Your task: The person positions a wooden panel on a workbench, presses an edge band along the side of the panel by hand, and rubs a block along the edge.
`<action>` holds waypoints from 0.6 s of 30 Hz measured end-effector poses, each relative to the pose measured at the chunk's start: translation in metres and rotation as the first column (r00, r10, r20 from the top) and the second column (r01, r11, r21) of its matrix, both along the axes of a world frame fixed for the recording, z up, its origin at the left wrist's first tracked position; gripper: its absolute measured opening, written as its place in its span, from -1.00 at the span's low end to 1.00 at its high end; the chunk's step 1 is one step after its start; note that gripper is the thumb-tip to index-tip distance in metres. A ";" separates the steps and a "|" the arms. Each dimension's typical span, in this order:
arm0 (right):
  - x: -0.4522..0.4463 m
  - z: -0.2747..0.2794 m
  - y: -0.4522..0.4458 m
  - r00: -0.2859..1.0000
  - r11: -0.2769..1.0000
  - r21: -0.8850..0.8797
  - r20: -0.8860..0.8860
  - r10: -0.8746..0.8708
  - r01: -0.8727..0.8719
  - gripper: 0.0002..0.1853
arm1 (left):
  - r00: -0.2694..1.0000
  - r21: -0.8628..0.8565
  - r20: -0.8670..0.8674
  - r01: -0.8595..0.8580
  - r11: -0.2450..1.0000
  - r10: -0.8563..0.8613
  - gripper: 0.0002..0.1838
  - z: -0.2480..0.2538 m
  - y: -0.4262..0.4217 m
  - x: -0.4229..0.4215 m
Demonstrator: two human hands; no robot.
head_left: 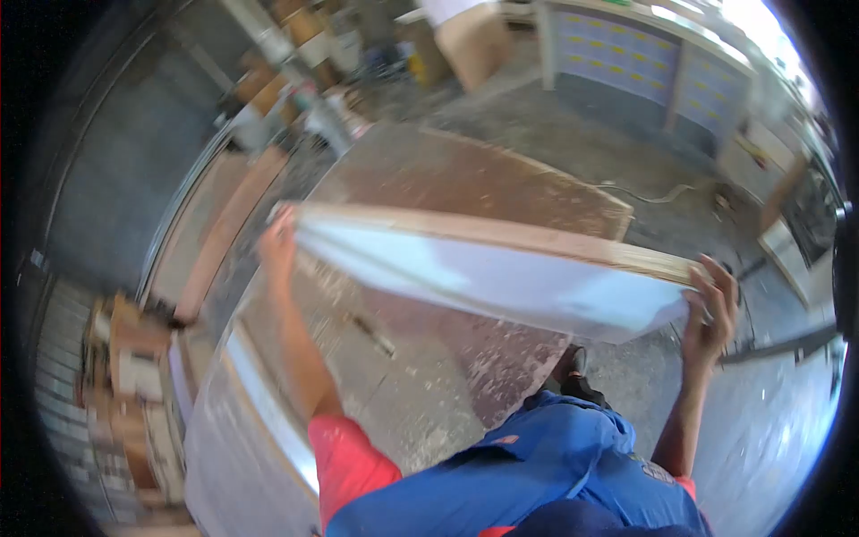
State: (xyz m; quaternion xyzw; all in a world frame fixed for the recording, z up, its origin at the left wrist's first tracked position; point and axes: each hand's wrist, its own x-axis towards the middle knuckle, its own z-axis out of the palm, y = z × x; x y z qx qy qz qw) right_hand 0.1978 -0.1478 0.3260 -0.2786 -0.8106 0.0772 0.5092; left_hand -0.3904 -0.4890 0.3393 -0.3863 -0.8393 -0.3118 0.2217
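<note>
A long panel point(483, 268) with a glossy white face and a bare wood edge is held tilted above a worn, paint-spattered worktable point(465, 170). My left hand point(279, 233) is closed around its far left corner. At the opposite end, my right hand point(711, 309) grips the right corner, with fingers over the edge. Beneath the panel, a slim tool with a pale end point(371, 336) lies on the table; its kind is too blurred to tell. A white strip with a wood edge point(273, 403) rests on the table's left side, beside my left arm.
Long boards point(228, 219) lean at the left, with wood offcuts point(139, 385) piled below them. A white counter with yellow marks point(617, 54) stands at the back. A cable point(649, 192) runs across the floor. Framed pieces point(796, 224) stand at the right.
</note>
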 end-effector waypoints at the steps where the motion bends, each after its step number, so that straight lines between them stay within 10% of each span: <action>1: 0.000 0.001 0.001 1.000 0.999 0.035 0.013 0.001 -0.002 -0.69 | 1.000 0.029 0.008 0.025 0.999 -0.025 -0.62 -0.002 0.002 0.002; 18: 0.006 0.007 0.007 0.992 0.995 0.018 -0.084 0.097 -0.096 -0.63 | 0.984 0.207 -0.155 -0.054 0.977 0.087 -0.59 -0.038 0.015 -0.005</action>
